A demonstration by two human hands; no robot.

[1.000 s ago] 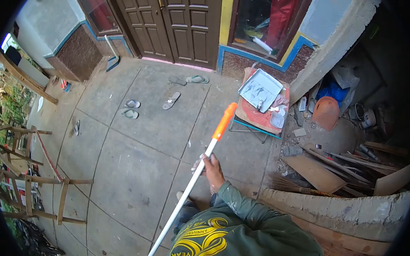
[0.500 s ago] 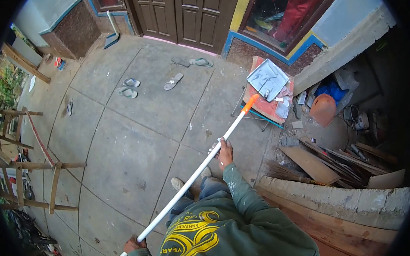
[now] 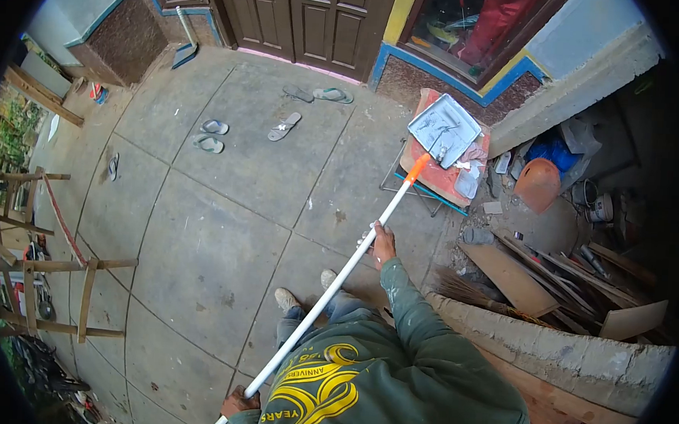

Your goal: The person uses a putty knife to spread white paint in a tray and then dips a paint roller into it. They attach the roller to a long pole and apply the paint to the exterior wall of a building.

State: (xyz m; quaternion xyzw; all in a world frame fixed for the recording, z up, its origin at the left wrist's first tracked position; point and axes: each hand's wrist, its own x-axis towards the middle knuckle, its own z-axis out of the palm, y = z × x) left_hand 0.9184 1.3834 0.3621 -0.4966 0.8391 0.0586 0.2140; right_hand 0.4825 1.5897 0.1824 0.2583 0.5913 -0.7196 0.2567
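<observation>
A long white pole (image 3: 317, 307) with an orange end (image 3: 416, 170) runs diagonally across the view. My left hand (image 3: 239, 402) is wrapped round its lower part, near the bottom edge. Higher up, my right hand (image 3: 382, 243) grips the same pole. Beyond the orange end, a thin metal frame reaches into a paint-stained tray (image 3: 440, 125); whatever is on its tip is too small to make out. The tray rests on a red-topped folding stool (image 3: 428, 170), beside a crumpled cloth (image 3: 474, 154) and a small clear container (image 3: 465, 185).
Sandals (image 3: 284, 127) lie on the concrete floor (image 3: 208, 228) before a brown double door (image 3: 330, 27). Wooden trestles (image 3: 83, 266) stand at left. At right are an orange-brown basin (image 3: 537, 184), boards (image 3: 509, 278) and a low rough wall (image 3: 563, 346).
Both hands have shifted slightly to the right with the pole, my right hand also a little upward. The orange end remains beside the tray. The view has shifted slightly.
</observation>
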